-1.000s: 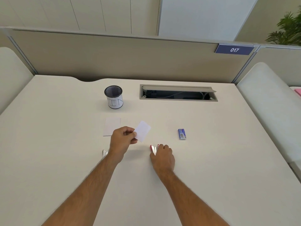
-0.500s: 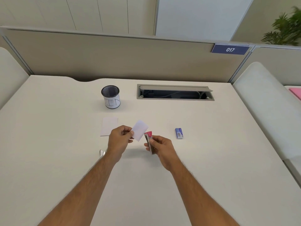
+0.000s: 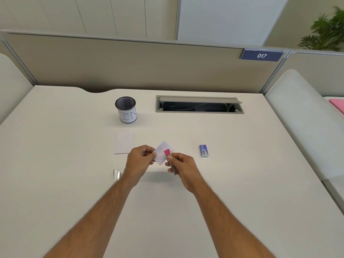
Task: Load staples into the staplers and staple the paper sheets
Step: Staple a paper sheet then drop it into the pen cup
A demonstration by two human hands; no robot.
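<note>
Both hands up over the desk (image 3: 74, 183), paper sheets meeting pink stapler.
Left hand (image 3: 138, 161) grip pinches small white paper sheets (image 3: 161, 152) at their left edge; right hand (image 3: 183, 169) grip curled round pink stapler (image 3: 169, 157), pink tip overlapping the sheets' right side. On the desk: second paper stack (image 3: 124, 143) left, blue staple box (image 3: 203, 150) right, silver stapler (image 3: 116, 175) partly hidden by left wrist, mesh pen cup (image 3: 126, 109) further back.

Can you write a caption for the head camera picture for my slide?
Left hand holds paper while right hand brings a pink stapler to it.
</note>
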